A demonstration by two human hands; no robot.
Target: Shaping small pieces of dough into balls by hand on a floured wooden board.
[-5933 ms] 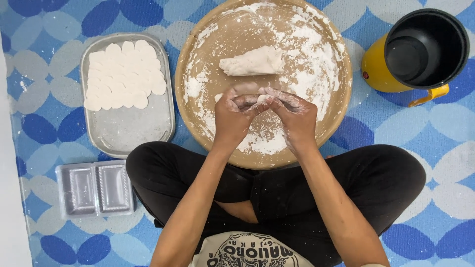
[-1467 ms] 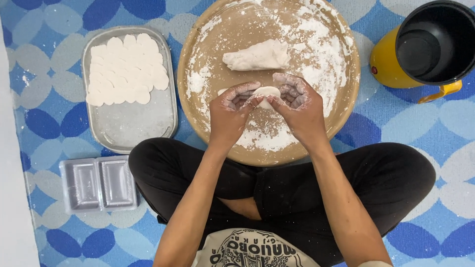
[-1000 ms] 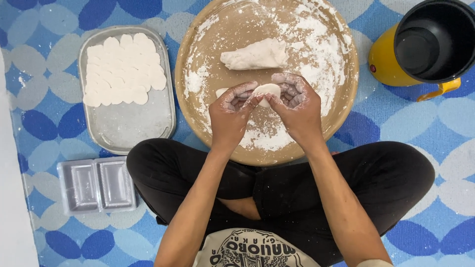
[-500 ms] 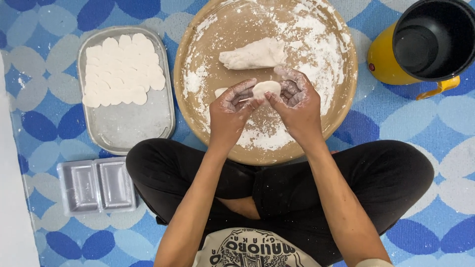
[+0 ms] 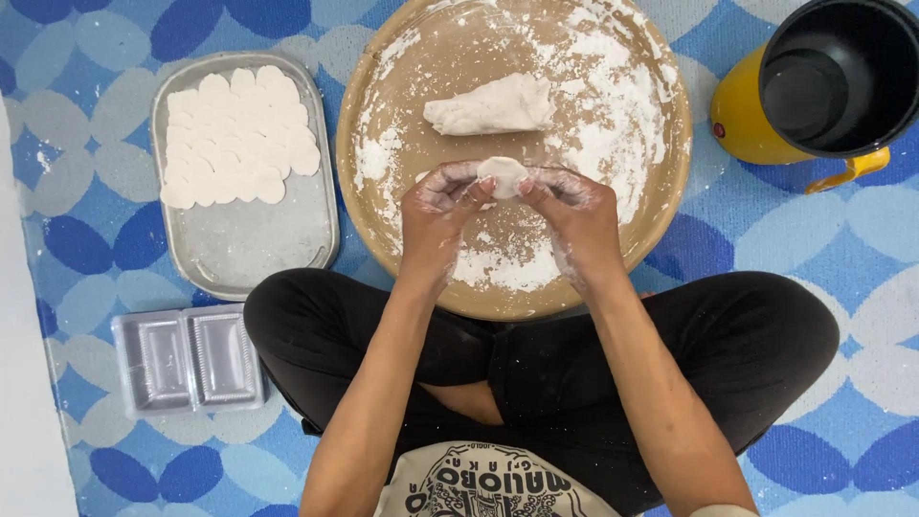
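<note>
Pinching from both sides, the floured left hand (image 5: 436, 206) and right hand (image 5: 572, 213) were clamped on a small round white dough disc (image 5: 502, 175), held between them above the near half of the round flour-dusted wooden tray (image 5: 383, 67). Equally close to both hands, the disc lay just beyond the fingertips. An elongated white dough lump (image 5: 490, 104) rested farther off, its long axis running left to right.

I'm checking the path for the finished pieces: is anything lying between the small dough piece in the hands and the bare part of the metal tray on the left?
Nothing visible. The dough piece, pinched by left hand and right hand, sits above the round board; only its rim and mat separate it from the tray.
</note>
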